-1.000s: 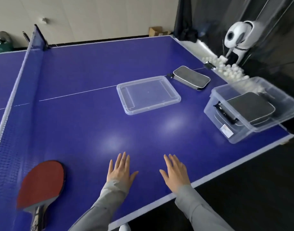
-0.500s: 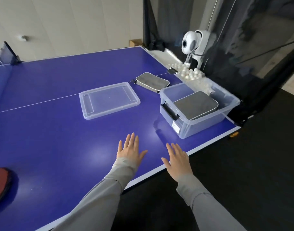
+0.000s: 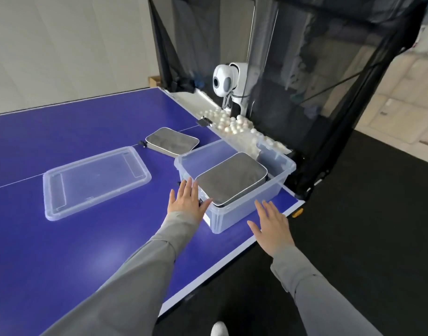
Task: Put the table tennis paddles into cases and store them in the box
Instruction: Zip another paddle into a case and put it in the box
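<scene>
Head view: box (image 3: 244,214) between left hand (image 3: 187,201) and right hand (image 3: 272,226).

you had a blue table tennis table (image 3: 62,141) under it all, its white centre line running across. past the far end a white ball-feeding machine (image 3: 226,81) stood inside a black catch net (image 3: 329,69), with loose white balls (image 3: 232,124) heaped in the tray below it.

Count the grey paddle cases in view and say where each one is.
2. One grey paddle case lies inside the clear plastic box at the table's near right corner. The other grey paddle case lies on the blue table just behind the box. More may be hidden under the top case.
</scene>
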Motion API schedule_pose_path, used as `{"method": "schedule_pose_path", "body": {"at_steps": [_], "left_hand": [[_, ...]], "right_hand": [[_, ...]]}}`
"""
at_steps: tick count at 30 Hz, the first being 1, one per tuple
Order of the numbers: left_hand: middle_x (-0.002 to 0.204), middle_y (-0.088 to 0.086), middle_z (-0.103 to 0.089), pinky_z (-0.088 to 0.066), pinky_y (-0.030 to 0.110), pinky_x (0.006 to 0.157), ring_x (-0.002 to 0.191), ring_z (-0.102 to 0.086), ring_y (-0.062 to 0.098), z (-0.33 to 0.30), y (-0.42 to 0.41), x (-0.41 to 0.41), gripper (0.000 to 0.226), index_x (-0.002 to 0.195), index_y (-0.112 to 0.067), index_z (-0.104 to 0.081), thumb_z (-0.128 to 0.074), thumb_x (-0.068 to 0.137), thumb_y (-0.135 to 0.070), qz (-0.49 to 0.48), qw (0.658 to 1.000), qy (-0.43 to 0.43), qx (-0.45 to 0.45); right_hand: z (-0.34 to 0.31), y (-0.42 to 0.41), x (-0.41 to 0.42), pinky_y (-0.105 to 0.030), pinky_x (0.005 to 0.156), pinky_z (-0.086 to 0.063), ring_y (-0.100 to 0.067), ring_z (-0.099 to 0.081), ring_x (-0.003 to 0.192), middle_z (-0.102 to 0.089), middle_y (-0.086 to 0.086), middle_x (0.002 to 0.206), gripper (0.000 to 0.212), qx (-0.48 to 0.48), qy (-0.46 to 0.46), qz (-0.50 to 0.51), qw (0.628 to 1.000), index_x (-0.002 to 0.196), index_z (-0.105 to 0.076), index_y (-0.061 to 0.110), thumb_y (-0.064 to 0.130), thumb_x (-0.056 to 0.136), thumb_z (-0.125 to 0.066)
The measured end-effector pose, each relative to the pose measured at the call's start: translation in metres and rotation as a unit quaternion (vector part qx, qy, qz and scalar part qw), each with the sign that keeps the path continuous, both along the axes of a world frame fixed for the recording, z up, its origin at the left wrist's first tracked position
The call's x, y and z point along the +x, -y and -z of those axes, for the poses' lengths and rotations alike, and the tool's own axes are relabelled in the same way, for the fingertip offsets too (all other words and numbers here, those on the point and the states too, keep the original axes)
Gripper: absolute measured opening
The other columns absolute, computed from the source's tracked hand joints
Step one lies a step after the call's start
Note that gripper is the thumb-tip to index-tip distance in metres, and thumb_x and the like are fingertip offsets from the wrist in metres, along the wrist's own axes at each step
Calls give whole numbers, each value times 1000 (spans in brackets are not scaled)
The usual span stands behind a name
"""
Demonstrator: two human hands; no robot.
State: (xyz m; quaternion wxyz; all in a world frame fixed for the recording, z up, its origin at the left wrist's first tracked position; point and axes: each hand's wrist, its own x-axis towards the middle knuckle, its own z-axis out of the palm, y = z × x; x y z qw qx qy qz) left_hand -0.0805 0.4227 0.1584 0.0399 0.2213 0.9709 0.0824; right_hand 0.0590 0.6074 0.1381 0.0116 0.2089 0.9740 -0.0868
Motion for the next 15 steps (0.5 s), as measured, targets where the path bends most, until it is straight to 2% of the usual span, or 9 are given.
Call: {"method": "schedule_pose_path", "body": {"at_steps": [7, 15], "left_hand": [[161, -3, 4, -3, 40, 120, 148, 5, 14, -1, -55, -76, 73, 152, -17, -3, -21, 95, -60, -51, 999, 16, 0], [161, -3, 2, -5, 40, 120, 148, 4, 15, 2, -67, -133, 74, 152, -16, -4, -23, 95, -59, -126, 992, 23, -10]], "right_hand": [[-17, -74, -75, -40, 114, -25, -20, -11, 147, -16, -2, 159, 62, 18, -11, -43, 999, 152, -12, 21, 45, 99, -35], [-31, -115, -168, -40, 116, -21, -19, -10, 147, -15, -4, 159, 63, 21, -11, -125, 992, 152, -11, 19, 46, 99, -32]]}}
